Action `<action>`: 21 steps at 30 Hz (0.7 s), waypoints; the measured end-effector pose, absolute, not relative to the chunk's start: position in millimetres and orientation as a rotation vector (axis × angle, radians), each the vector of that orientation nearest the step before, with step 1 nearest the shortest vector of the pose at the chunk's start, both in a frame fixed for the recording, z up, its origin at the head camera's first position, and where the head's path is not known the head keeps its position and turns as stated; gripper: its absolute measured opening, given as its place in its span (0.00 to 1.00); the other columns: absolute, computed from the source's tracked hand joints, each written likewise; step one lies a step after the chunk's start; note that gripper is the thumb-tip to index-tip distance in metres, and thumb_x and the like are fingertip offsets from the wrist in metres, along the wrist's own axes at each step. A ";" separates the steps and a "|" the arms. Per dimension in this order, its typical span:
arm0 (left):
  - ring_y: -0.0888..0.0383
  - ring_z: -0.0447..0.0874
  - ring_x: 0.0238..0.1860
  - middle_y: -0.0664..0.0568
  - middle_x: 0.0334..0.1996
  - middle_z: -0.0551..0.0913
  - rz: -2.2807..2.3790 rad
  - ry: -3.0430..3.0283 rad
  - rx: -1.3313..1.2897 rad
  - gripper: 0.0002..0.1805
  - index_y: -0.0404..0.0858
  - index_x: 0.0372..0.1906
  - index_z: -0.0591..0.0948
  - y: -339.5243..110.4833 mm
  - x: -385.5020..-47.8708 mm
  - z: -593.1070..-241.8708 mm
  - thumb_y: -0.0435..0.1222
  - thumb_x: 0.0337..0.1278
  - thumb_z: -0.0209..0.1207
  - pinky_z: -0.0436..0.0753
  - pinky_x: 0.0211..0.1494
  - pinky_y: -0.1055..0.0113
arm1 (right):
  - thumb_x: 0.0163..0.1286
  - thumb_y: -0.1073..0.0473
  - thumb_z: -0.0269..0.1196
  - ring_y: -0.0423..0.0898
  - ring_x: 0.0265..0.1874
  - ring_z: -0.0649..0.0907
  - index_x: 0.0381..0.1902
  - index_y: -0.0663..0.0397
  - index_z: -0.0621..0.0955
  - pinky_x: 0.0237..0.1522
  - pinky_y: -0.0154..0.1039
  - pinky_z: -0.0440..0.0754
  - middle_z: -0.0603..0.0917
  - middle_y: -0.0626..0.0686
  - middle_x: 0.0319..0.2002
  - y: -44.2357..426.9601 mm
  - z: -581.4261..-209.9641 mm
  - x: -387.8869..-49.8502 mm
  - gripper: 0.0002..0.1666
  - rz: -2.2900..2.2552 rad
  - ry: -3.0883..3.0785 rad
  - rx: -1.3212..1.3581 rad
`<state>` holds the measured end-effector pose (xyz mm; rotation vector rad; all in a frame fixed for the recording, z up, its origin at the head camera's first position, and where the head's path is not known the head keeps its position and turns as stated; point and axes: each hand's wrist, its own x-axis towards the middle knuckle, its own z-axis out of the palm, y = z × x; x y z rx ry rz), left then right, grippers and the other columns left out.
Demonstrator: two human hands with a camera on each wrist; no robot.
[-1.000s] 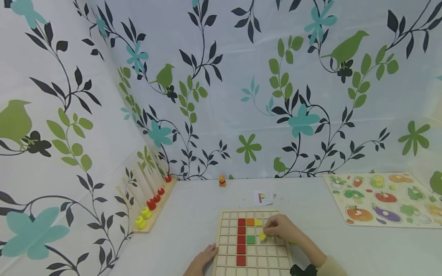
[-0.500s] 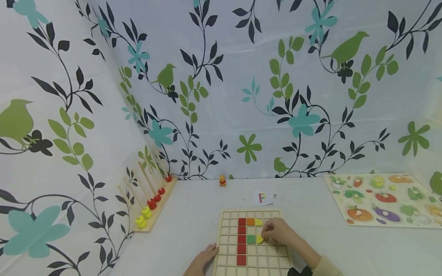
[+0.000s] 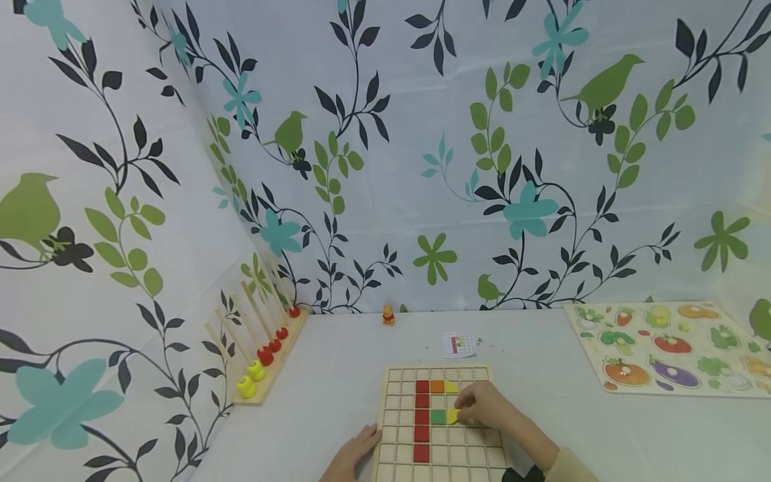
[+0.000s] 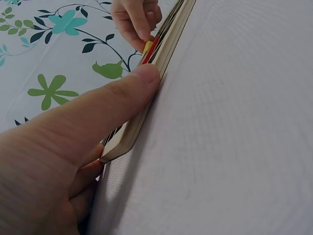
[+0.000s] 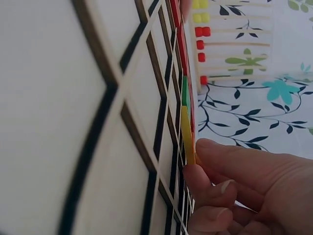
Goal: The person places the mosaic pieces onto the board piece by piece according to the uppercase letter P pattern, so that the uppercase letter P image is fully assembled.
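In the head view, a square wooden grid board lies at the table's front. My right hand pinches a yellow tile between thumb and fingers. Seen from the right wrist, that tile stands tilted, its end beside the green tile. Red tiles form a column. An orange tile and another yellow tile sit in the row by its top. My left hand rests against the board's left edge, its thumb touching the rim in the left wrist view.
A small card with a printed coloured grid lies behind the board. A peg stand with red and yellow beads is at left. A toy bear figure stands at the back. A vegetable puzzle board lies at right.
My right hand has moved slightly left, bringing the yellow tile down beside the green one. My left hand has stayed at the board's edge.
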<state>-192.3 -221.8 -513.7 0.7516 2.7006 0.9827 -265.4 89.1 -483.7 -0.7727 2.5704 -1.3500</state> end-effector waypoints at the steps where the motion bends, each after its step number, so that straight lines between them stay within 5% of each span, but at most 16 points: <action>1: 0.47 0.53 0.64 0.44 0.65 0.58 0.988 2.691 0.743 0.47 0.32 0.64 0.60 -222.2 -192.3 -513.9 0.52 0.40 0.65 0.58 0.58 0.43 | 0.52 0.68 0.65 0.42 0.22 0.74 0.26 0.59 0.82 0.23 0.34 0.73 0.78 0.44 0.23 89.6 -484.0 -265.4 0.02 -1.351 2.571 -0.777; 11: 0.49 0.55 0.64 0.47 0.65 0.59 0.983 2.745 0.776 0.46 0.33 0.64 0.61 -221.5 -192.6 -516.8 0.52 0.40 0.65 0.60 0.57 0.43 | 0.56 0.65 0.64 0.43 0.24 0.72 0.31 0.57 0.81 0.24 0.35 0.72 0.76 0.44 0.25 123.4 -467.0 -258.8 0.04 -1.295 2.743 -0.581; 21: 0.49 0.54 0.64 0.45 0.65 0.58 0.956 2.701 0.849 0.46 0.30 0.64 0.60 -223.4 -195.1 -514.0 0.51 0.42 0.64 0.61 0.58 0.47 | 0.41 0.65 0.71 0.43 0.28 0.75 0.29 0.56 0.79 0.31 0.40 0.76 0.77 0.46 0.27 163.0 -473.1 -254.4 0.15 -1.143 2.802 -0.343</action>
